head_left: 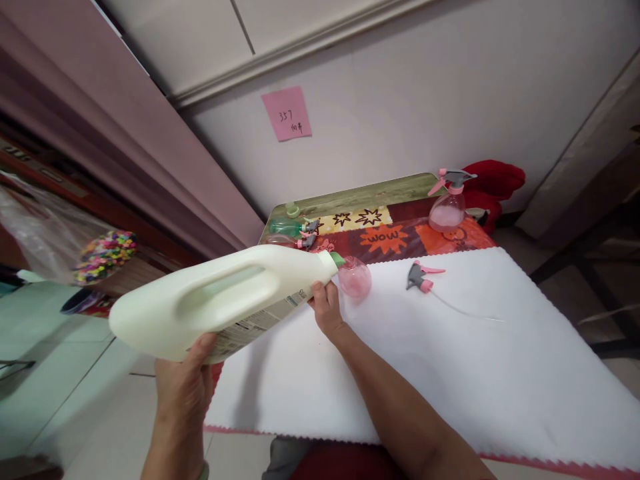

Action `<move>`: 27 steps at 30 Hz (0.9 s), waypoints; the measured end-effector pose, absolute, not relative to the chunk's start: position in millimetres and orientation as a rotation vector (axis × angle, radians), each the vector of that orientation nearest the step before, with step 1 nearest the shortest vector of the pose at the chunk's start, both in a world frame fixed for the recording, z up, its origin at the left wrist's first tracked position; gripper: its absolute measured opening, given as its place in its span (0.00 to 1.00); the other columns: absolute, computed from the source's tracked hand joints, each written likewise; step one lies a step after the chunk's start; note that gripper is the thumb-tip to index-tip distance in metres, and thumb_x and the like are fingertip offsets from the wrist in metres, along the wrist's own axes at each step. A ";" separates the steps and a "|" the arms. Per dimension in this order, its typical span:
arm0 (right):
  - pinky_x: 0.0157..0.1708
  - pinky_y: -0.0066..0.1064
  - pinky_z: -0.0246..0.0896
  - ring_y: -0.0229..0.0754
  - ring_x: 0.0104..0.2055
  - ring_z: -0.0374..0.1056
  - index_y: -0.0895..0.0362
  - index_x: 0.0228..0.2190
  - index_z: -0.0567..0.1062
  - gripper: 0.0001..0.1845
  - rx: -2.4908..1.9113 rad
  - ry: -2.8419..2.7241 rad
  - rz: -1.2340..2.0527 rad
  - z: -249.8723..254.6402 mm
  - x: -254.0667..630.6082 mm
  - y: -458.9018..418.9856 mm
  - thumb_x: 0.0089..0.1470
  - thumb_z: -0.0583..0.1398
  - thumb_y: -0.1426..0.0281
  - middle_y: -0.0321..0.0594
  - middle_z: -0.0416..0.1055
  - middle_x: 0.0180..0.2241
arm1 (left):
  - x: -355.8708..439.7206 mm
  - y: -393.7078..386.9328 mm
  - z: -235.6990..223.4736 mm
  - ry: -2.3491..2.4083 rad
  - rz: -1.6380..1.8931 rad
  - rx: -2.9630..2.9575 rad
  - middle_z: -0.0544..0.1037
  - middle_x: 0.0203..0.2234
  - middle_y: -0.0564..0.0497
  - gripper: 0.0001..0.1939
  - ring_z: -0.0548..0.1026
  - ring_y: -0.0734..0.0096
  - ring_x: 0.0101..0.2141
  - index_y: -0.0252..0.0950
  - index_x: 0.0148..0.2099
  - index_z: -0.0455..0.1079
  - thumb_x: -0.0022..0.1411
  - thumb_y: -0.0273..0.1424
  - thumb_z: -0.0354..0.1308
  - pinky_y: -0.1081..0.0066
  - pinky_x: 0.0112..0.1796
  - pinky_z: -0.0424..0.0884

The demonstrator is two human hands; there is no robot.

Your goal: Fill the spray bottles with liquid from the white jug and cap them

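A large pale detergent jug (165, 307) is tilted almost flat, its green spout over the mouth of a pink clear spray bottle (356, 280) standing on the white mat. My left hand (187, 373) grips the jug's lower body near its base. Close to the neck, my right hand (327, 307) is closed around the jug from below; its far fingers are hidden. Right of the bottle lies a grey and pink spray trigger (421, 275) with a thin clear tube. Liquid inside the bottle looks pinkish, but its level is hard to make out.
A filled pink spray bottle (447, 217) stands at the back right. Behind the jug lie a green spray bottle (286, 227) and another pink one. A small green cap (293, 210) sits by the table's far edge. A red item (493, 180) is beyond the back right corner.
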State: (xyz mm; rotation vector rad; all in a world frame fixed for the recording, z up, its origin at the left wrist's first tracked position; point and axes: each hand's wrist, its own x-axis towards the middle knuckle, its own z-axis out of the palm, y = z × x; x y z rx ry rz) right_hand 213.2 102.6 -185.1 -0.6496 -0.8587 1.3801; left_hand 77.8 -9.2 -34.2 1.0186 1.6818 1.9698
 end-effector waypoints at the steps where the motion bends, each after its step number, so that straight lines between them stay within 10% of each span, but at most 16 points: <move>1: 0.29 0.30 0.68 0.41 0.29 0.69 0.56 0.33 0.76 0.27 -0.649 -0.859 1.384 -185.0 213.3 102.5 0.56 0.60 0.43 0.35 0.68 0.22 | 78.0 -9.3 -34.1 1.686 1.968 1.024 0.83 0.47 0.44 0.27 0.81 0.56 0.44 0.38 0.44 0.79 0.39 0.33 0.77 0.63 0.45 0.81; 27: 0.29 0.31 0.68 0.42 0.29 0.69 0.56 0.32 0.76 0.26 -0.671 -0.868 1.386 -181.8 214.1 101.3 0.55 0.60 0.44 0.35 0.67 0.20 | 79.9 -11.5 -31.4 1.692 1.943 1.033 0.84 0.46 0.46 0.27 0.81 0.56 0.46 0.39 0.46 0.78 0.41 0.33 0.77 0.63 0.49 0.79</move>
